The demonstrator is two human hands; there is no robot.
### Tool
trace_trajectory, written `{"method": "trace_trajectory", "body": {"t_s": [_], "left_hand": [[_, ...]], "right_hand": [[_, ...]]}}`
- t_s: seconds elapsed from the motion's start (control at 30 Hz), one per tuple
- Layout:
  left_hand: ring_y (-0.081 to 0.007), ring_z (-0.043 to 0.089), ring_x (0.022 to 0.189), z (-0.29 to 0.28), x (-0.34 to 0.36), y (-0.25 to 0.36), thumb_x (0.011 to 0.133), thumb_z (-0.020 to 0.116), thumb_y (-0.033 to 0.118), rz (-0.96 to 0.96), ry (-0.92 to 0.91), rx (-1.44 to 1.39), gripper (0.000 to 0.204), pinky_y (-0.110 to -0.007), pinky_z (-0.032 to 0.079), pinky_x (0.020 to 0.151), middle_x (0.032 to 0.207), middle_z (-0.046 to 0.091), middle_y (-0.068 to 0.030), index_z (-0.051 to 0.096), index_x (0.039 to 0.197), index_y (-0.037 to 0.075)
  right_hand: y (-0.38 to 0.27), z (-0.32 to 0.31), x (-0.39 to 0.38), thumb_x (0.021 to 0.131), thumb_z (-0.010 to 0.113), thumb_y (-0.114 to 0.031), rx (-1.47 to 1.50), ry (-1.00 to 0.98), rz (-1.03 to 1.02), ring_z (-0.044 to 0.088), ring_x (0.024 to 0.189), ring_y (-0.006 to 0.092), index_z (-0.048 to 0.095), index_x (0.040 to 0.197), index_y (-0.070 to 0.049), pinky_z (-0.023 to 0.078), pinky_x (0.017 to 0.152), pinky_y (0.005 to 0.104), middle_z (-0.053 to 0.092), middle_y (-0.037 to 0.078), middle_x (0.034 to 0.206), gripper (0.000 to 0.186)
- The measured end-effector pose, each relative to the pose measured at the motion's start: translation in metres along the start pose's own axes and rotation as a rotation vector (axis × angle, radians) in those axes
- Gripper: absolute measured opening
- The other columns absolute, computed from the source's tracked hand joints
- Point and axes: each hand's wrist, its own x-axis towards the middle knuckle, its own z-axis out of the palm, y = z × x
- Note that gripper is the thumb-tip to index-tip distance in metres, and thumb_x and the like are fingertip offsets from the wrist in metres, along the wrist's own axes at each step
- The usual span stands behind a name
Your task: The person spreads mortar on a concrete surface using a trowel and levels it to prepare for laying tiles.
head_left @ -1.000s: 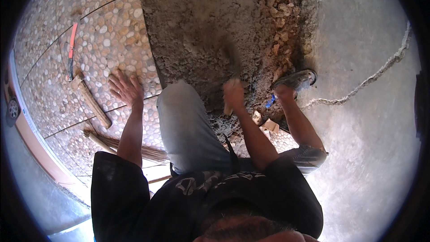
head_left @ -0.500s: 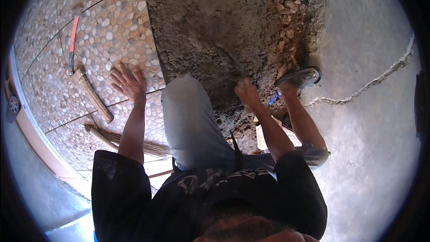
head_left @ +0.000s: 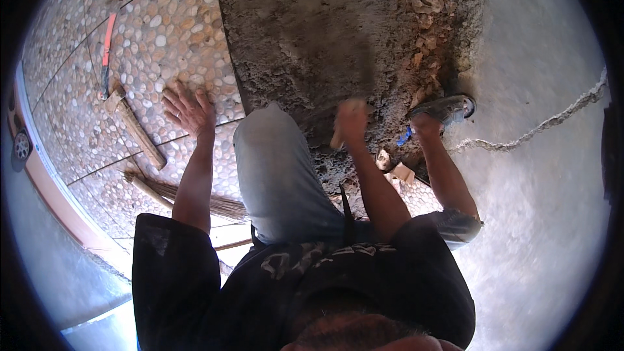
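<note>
My left hand (head_left: 188,110) lies flat with spread fingers on the pebble-patterned tiles (head_left: 162,32), holding nothing. My right hand (head_left: 353,120) is raised over the rough grey mortar bed (head_left: 305,26) and is closed around a wooden-handled tool (head_left: 337,138). The tool's upper end is smeared by motion blur, so I cannot tell its kind. My bent knee in grey trousers (head_left: 276,169) sits between the two arms.
A wooden-handled mallet (head_left: 133,127) and a red-handled tool (head_left: 106,45) lie on the tiles at left, a straw broom (head_left: 188,198) nearer me. Broken rubble (head_left: 422,26) lines the mortar's right edge. My sandalled foot (head_left: 445,109) rests by the smooth concrete (head_left: 546,221), which has a cracked line (head_left: 539,127).
My right hand has lifted from the mortar's near edge and now holds the tool higher, in a blurred swing. My left hand stays pressed on the tiles.
</note>
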Motion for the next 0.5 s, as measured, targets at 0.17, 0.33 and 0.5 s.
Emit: {"method": "trace_trajectory", "body": {"t_s": [0.17,0.33,0.5], "left_hand": [[-0.0349,0.011,0.142,0.002,-0.002,-0.002,0.092,0.035,0.055,-0.015,0.004,0.01,0.066,-0.053,0.008,0.113,0.153,0.019,-0.0179,0.025,0.148,0.02],[-0.0379,0.011,0.141,-0.001,-0.002,0.0,0.092,0.036,0.054,-0.005,-0.021,0.025,0.067,-0.053,0.008,0.112,0.153,0.016,-0.0193,0.026,0.147,0.017],[-0.0377,0.011,0.141,-0.003,-0.002,0.002,0.093,0.034,0.055,-0.003,-0.022,-0.01,0.067,-0.052,0.007,0.113,0.153,0.015,-0.0192,0.025,0.147,0.018]], "right_hand": [[0.001,-0.026,0.018,0.087,0.057,-0.016,0.607,-0.038,0.196,0.055,0.049,0.0199,0.046,0.092,-0.002,0.048,0.045,0.0342,0.055,0.009,0.068,0.019],[-0.016,-0.006,-0.073,0.086,0.056,-0.015,0.195,-0.105,0.21,0.055,0.048,0.0199,0.047,0.089,-0.003,0.047,0.044,0.035,0.053,0.008,0.063,0.016],[-0.008,-0.011,-0.034,0.082,0.061,-0.019,0.57,-0.073,0.303,0.058,0.053,0.0227,0.048,0.09,0.0,0.049,0.05,0.0369,0.055,0.012,0.066,0.025]]}}
